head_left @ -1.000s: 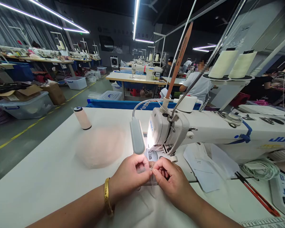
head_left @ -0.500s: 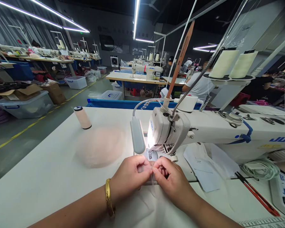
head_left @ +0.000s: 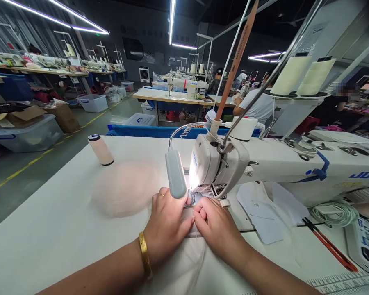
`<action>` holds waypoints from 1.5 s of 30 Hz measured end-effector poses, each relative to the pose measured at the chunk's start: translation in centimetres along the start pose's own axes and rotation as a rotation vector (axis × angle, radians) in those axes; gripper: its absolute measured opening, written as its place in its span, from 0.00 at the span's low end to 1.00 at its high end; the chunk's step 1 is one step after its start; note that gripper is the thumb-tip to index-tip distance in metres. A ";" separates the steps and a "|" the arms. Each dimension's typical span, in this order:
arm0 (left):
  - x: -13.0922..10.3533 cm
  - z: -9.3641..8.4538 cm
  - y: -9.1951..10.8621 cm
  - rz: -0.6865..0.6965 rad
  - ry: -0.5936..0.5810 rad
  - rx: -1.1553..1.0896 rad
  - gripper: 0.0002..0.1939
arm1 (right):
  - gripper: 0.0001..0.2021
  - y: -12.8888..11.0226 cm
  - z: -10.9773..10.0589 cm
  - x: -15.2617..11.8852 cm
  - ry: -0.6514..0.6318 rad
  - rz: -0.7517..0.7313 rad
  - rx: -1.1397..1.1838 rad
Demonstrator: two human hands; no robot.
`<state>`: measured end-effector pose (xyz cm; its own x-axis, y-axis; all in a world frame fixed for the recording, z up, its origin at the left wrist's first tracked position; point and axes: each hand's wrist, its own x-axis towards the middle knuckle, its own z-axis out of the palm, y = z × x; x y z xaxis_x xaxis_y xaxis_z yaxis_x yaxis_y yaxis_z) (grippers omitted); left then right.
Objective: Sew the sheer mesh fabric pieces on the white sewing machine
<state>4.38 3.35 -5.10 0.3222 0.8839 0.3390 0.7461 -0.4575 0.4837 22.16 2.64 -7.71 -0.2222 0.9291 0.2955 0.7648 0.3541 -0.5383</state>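
My left hand (head_left: pixel 169 217), with a gold bracelet at its wrist, lies beside the presser foot (head_left: pixel 194 197) of a white sewing machine (head_left: pixel 210 164). Its thumb and index finger are apart, resting on thin sheer fabric (head_left: pixel 189 214); the lamp head hides some of its fingers. My right hand (head_left: pixel 217 221) has its fingers curled and pinches the fabric edge just in front of the foot. Pale sheer material trails from the hands toward the table's front edge. A round, flesh-coloured sheer piece (head_left: pixel 123 188) lies left of my left hand.
A grey lamp (head_left: pixel 176 174) hangs close over the left fingers. A thread cone (head_left: pixel 101 150) stands at the far left. To the right are white paper pieces (head_left: pixel 260 217), red-handled tweezers (head_left: pixel 332 246), a coiled pale cord (head_left: pixel 335 215) and a ruler (head_left: pixel 341 282). Other people sit farther back.
My left hand has gone from pinching beside the right fingertips to spreading forward under the lamp. My right hand stays near the foot, still pinching. The view has shifted slightly.
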 end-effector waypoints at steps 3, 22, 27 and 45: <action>-0.5 0.5 -0.4 0.262 0.083 0.074 0.10 | 0.07 0.1 0.0 0.0 0.034 -0.022 0.012; 0.4 -0.3 -1.8 0.430 -0.061 0.093 0.15 | 0.16 1.2 -1.0 -0.4 0.063 -0.297 -0.148; 0.6 -0.3 -2.2 0.413 -0.081 0.089 0.13 | 0.14 1.4 -0.9 -0.4 0.045 -0.260 -0.151; 0.5 -2.8 -1.0 0.326 -0.251 0.107 0.07 | 0.17 0.7 -3.0 -0.4 -0.060 -0.347 -0.089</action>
<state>2.13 3.95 -3.18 0.6734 0.6967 0.2472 0.6335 -0.7162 0.2928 24.58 2.16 -5.81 -0.5108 0.7611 0.3999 0.6866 0.6410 -0.3430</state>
